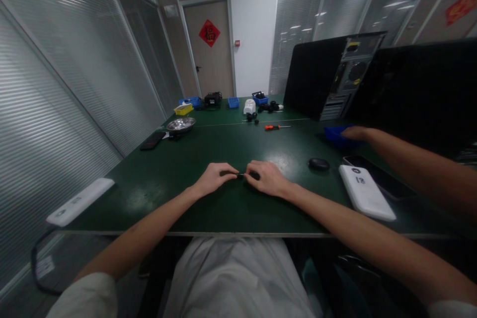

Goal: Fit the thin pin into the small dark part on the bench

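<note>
Close to the front edge of the green table, my left hand [215,179] and my right hand [267,178] meet with fingertips pinched. Between them is a small dark part [240,176] with a thin, light metallic bit; its kind is too small to make out. My left thumb and finger close on its left side, my right fingers on its right. Whether it is one piece or two I cannot tell. Beyond the hands lies a screwdriver [274,127] with an orange and black handle.
At right, another person's hand [356,133] reaches into a blue bin [335,135]. Nearer are a black mouse-like object [319,164], a white device [365,191] and a dark phone-like slab [383,179]. A metal dish [181,124] and black phone [152,140] sit left; a computer case [320,74] stands behind.
</note>
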`<state>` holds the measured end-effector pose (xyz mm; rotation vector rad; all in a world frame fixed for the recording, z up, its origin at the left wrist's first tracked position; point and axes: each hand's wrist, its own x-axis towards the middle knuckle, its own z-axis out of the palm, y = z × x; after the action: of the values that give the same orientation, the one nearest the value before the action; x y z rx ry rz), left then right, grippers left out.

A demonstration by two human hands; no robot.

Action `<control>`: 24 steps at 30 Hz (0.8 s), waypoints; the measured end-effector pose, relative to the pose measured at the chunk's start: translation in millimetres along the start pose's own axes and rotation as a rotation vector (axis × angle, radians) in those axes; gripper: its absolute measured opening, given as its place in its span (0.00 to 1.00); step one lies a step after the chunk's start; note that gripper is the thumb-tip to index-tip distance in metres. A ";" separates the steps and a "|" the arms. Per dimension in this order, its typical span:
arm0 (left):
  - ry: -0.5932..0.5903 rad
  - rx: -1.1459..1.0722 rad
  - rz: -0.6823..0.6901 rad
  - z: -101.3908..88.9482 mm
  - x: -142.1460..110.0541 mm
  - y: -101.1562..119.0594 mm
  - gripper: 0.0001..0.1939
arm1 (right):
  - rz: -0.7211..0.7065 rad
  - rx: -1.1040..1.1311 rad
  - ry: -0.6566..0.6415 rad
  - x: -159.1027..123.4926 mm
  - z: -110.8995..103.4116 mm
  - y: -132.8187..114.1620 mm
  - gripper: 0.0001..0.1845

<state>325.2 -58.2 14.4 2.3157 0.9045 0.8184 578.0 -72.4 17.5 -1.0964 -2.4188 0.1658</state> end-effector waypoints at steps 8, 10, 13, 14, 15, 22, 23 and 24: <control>0.010 0.017 -0.027 1.0 -0.1 -0.6 0.12 | -0.031 -0.021 -0.041 -0.1 -2.3 -2.8 0.07; -0.009 0.027 -0.013 2.8 0.3 -0.9 0.11 | -0.051 -0.040 -0.063 -0.5 -1.8 -5.2 0.08; -0.016 0.007 0.012 6.2 0.8 -1.0 0.10 | -0.069 -0.062 -0.075 -0.4 0.2 -8.5 0.09; -0.014 -0.001 0.016 7.2 0.8 -0.9 0.10 | -0.073 -0.067 -0.075 -0.3 1.1 -9.2 0.09; -0.010 -0.009 0.018 8.0 0.6 -0.8 0.10 | -0.076 -0.069 -0.074 -0.1 2.1 -9.6 0.09; 0.018 -0.040 -0.017 8.8 -1.6 -0.4 0.12 | -0.076 -0.070 -0.063 0.9 6.2 -8.3 0.08; 0.016 -0.047 -0.025 8.2 -1.5 -0.5 0.12 | -0.074 -0.068 -0.064 1.0 6.1 -8.2 0.08; 0.015 -0.053 -0.034 7.4 -1.3 -0.8 0.12 | -0.073 -0.067 -0.067 1.2 5.9 -8.2 0.08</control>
<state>329.3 -60.3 8.4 2.2451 0.9152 0.8359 569.1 -76.5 15.2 -1.0443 -2.5366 0.0999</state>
